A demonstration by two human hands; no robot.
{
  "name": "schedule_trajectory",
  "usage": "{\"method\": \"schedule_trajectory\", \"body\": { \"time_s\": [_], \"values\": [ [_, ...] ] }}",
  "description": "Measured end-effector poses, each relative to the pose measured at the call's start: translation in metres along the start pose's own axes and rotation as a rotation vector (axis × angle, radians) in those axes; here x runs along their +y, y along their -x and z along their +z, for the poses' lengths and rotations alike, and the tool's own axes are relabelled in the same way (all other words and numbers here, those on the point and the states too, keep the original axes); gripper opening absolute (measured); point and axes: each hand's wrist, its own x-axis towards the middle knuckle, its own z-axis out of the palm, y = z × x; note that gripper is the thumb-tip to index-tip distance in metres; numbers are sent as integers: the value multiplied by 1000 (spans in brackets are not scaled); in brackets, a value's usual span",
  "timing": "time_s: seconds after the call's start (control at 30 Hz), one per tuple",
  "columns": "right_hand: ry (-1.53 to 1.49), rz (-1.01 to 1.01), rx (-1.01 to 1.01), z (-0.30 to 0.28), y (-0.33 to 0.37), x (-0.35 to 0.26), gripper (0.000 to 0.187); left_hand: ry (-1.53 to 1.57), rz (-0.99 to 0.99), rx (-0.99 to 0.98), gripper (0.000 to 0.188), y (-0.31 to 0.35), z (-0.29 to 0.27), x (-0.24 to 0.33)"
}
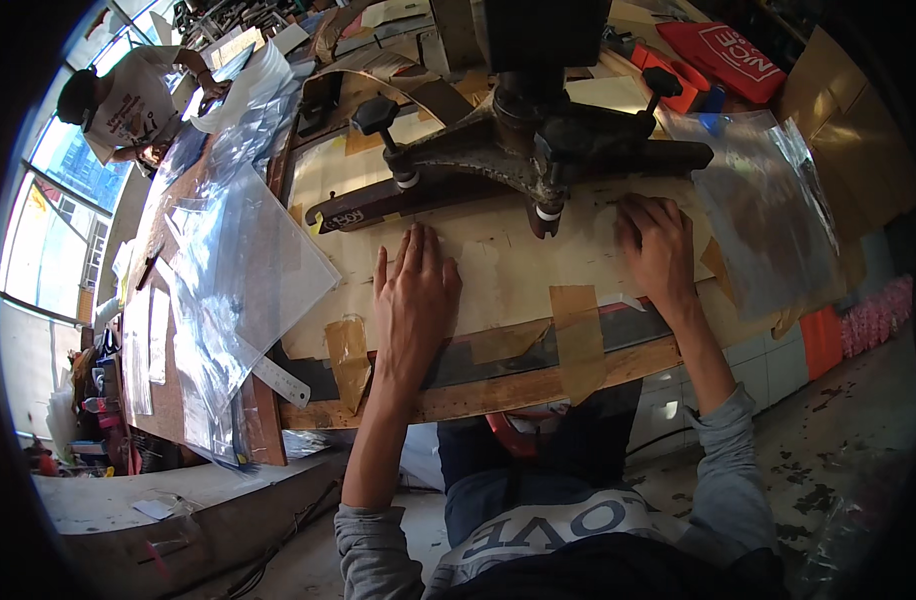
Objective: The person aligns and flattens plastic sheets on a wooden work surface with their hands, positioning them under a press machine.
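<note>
My left hand (415, 290) lies flat on the pale, tape-patched work board (498, 270), its fingers stretched toward the long dark bar of a press (448, 178). Nothing shows in its grasp. On the board's right side, my right hand (660, 248) has its fingers bent down and curled in toward the thumb. Whatever may be between those fingertips is hidden. Between the hands, a short metal post (545, 218) with a white ring hangs from the press. Black knobs (374, 115) stand on the press arms.
Clear plastic sheets (248, 250) are heaped left, beside a metal ruler (281, 382). More clear plastic (763, 205) lies right. Brown tape (578, 340) covers the board's front edge. A red bag (723, 60) sits at back right. Another person (128, 110) works at far left.
</note>
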Motion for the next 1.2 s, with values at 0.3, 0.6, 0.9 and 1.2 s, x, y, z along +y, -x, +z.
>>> {"method": "schedule_trajectory", "body": {
  "time_s": [0.3, 0.6, 0.9, 1.2],
  "values": [
    [-15, 6, -20, -1, 1, 2, 16, 27, -32, -26, 43, 1, 3, 0],
    [-9, 1, -30, -1, 0, 2, 16, 13, -32, -11, 43, 1, 4, -1],
    [-26, -6, -7, 0, 1, 2, 16, 0, -21, -17, 43, 1, 4, 1],
    [-26, -13, -10, -1, -2, 2, 16, 0, -14, 8, 42, 0, 5, 0]
  ]
}}
